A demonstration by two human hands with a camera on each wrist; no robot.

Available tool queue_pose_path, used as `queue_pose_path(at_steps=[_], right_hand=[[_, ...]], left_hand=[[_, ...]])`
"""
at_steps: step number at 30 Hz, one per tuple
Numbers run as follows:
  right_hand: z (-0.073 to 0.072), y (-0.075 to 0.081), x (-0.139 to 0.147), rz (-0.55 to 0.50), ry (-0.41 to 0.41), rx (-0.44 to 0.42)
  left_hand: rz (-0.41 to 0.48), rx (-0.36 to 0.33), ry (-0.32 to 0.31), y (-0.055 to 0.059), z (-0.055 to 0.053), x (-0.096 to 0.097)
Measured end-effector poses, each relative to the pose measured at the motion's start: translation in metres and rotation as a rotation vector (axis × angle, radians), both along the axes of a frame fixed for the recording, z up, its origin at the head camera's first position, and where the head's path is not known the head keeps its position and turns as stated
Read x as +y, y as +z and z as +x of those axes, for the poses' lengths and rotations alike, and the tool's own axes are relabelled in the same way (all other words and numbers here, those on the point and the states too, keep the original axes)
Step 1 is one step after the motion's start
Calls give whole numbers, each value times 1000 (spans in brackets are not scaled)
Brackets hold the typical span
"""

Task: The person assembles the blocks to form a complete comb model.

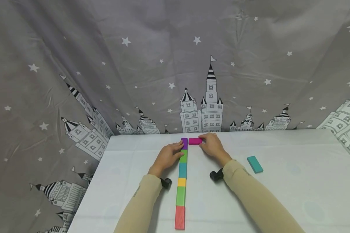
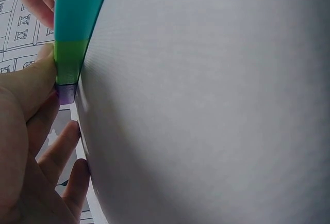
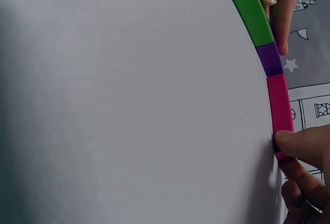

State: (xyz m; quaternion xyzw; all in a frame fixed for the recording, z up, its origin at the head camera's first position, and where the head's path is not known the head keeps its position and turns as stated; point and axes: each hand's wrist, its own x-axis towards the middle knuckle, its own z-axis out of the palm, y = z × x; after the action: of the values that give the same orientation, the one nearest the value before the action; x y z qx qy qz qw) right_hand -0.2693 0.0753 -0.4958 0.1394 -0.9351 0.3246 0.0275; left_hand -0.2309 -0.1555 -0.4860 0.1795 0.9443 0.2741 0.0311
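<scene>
Right hand (image 1: 213,145): forearm reaching from near right toward the far edge of the white tabletop (image 1: 314,168); thumb and fingertips closed in a pinch on the right end of one magenta block (image 1: 194,141), thumb on its near side.

Left hand (image 1: 167,155): forearm reaching from near left; fingers extended and spread, not wrapped round anything; index finger against the left side of the purple block (image 1: 185,144), thumb at the far green block (image 1: 185,158).

Markings: small dark lettering on the left sleeve (image 1: 140,204) and the right sleeve (image 1: 259,197), too small to read.

Magenta block: flat, crosswise, immediately right of the purple block; its left end projects beyond the grip; contact between the two blocks cannot be told.

Row, far to near, set end to end: purple; far green; blue block (image 1: 182,170); yellow block (image 1: 182,182), shorter; near green block (image 1: 181,196); red block (image 1: 180,217).

Single teal block (image 1: 254,164): lying askew, well apart, right of the right hand.

Backdrop: grey curtain (image 1: 151,26), printed castles and stars.
</scene>
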Motion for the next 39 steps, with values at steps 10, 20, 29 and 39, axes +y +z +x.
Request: queue_pose_path(at_steps=[10,20,29,39], right_hand=[[-3,0,-5,5,1,0],[-2,1,-4,5,10,-7],[5,16,9,-69,-1,-51],[25,42,45,-150,-4,-42]], left_hand=[[-7,-3,1,0,-1,0],[-18,13,-15,1,1,0],[-1,-11,4,2,2,1],[10,0,-3,3,1,1]])
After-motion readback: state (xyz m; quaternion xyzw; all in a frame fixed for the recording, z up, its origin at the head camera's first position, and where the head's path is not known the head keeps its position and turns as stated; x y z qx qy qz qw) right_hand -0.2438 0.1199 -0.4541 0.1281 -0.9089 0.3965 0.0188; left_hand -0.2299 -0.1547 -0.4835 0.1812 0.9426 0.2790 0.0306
